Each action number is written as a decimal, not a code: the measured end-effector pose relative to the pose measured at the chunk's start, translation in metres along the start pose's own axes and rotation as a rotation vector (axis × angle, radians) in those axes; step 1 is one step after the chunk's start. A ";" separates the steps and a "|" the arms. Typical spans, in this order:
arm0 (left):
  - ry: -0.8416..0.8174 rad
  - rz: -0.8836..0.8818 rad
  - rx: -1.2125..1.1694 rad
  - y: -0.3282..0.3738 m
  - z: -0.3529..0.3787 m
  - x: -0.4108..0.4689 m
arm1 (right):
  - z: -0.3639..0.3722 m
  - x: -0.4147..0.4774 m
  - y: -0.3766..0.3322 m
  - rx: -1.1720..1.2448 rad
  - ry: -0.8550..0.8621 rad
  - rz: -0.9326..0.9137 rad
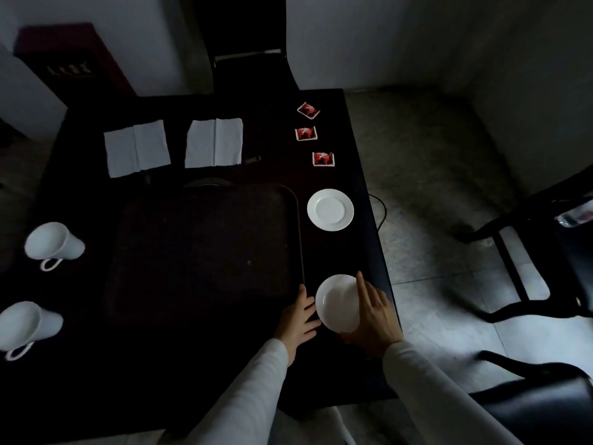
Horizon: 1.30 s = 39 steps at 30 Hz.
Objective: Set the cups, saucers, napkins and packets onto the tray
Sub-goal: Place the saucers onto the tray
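Saucer (337,303) tilts just right of the dark tray (205,252), the right hand (373,316) clamping its rim between fingers and thumb; the left hand (296,319), fingers spread, seems to touch its left edge.

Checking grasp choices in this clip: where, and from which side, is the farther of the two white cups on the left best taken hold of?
The handle loop, from the near side. The farther cup seems to stand upright, and the loop juts toward the person with dark table showing around it, so fingers could likely hook it without touching the wide rim.
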<state>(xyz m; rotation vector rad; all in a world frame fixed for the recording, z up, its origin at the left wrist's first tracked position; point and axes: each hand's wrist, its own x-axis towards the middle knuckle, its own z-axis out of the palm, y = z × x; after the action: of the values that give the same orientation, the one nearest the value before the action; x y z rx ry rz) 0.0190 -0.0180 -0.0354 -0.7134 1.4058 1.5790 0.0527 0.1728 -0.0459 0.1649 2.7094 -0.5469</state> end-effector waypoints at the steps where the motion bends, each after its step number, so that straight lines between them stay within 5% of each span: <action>1: -0.011 0.005 -0.014 0.002 -0.005 -0.001 | -0.002 -0.001 -0.003 0.001 0.012 0.004; 9: -0.034 0.075 -0.086 0.028 -0.067 -0.014 | -0.011 0.017 -0.063 -0.011 0.046 -0.020; 26: 0.209 0.133 -0.234 0.079 -0.286 -0.027 | 0.053 0.130 -0.278 0.016 -0.118 -0.220; 39: 0.263 0.169 -0.305 0.125 -0.369 0.002 | 0.076 0.207 -0.362 0.016 -0.183 -0.208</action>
<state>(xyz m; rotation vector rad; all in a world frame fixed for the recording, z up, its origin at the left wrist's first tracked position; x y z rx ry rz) -0.1411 -0.3731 -0.0506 -1.0362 1.4572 1.9126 -0.1800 -0.1811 -0.0626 -0.1579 2.5587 -0.6108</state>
